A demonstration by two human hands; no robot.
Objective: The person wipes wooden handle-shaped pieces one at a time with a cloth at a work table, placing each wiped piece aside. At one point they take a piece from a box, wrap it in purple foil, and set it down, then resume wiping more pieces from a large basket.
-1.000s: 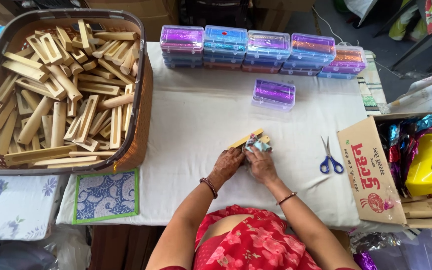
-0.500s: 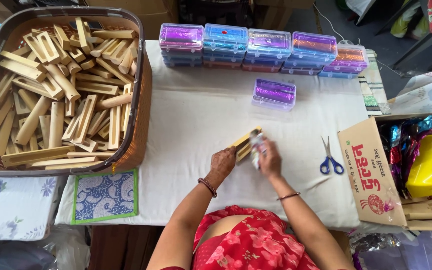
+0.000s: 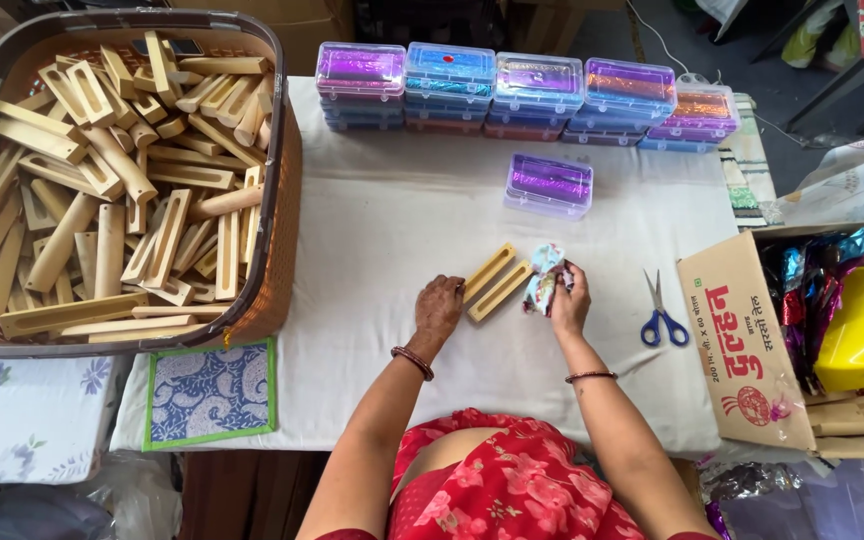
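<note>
Two slotted wooden pieces [image 3: 495,281] lie side by side on the white cloth [image 3: 372,220]. My left hand [image 3: 439,305] rests with its fingers closed on their near end. Just to the right, my right hand [image 3: 569,296] grips a crumpled shiny foil piece [image 3: 544,275] with pale blue and pink tints, held close beside the wooden pieces. Both wrists wear thin bangles.
A big brown basket [image 3: 277,210] full of several similar wooden pieces fills the left. Clear plastic boxes with coloured foil [image 3: 527,88] line the far edge, one box [image 3: 549,184] apart. Blue scissors [image 3: 660,312] lie right. A cardboard box [image 3: 747,330] holds foil and a yellow tool [image 3: 852,335].
The hands held the wooden pieces and foil together near the body; now they have moved apart and forward, the wooden pieces lying on the cloth and the foil in my right hand.
</note>
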